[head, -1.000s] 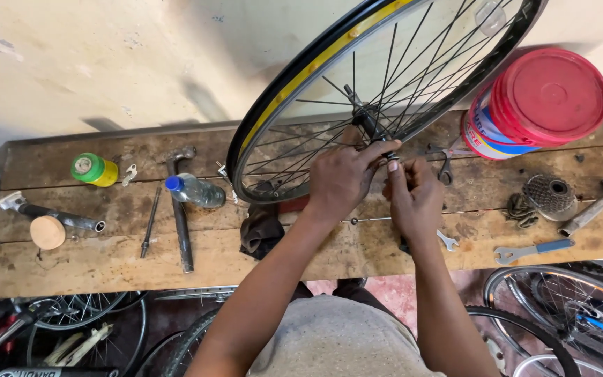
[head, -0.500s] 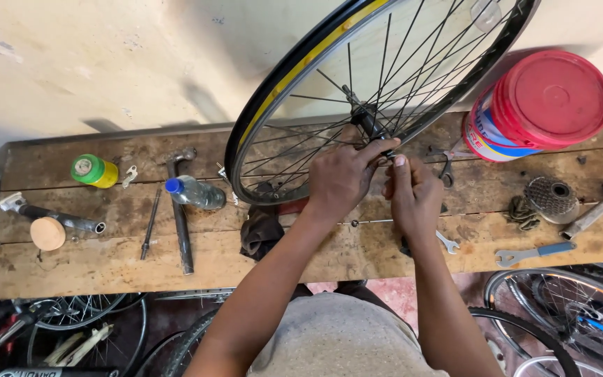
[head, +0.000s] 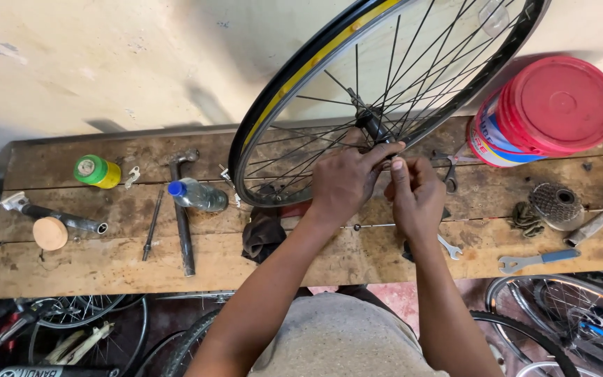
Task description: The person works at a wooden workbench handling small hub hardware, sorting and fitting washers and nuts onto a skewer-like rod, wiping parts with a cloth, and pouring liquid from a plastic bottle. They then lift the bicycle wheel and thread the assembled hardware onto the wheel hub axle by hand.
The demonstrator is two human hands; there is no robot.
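A bicycle wheel [head: 294,77] with a black tyre, a yellow rim strip and thin spokes stands tilted on the wooden workbench [head: 106,258], leaning toward the wall. Its hub [head: 370,126] is at the middle. My left hand [head: 347,180] reaches up to the hub, fingers closed on its near end. My right hand [head: 417,192] is beside it, thumb and fingers pinched on a small part at the hub axle; the part itself is hidden. A thin rod [head: 375,226] lies on the bench below my hands.
On the bench: a red-lidded bucket [head: 549,112], a cassette sprocket [head: 554,204], a blue-handled spanner [head: 539,260], a small spanner [head: 449,246], a hammer [head: 181,209], a plastic bottle [head: 197,195], a green-yellow can [head: 97,172], a dark rag [head: 263,234]. More wheels [head: 567,314] stand below the bench.
Both hands stay at the hub; the fingers shift only slightly. The wheel holds its place.
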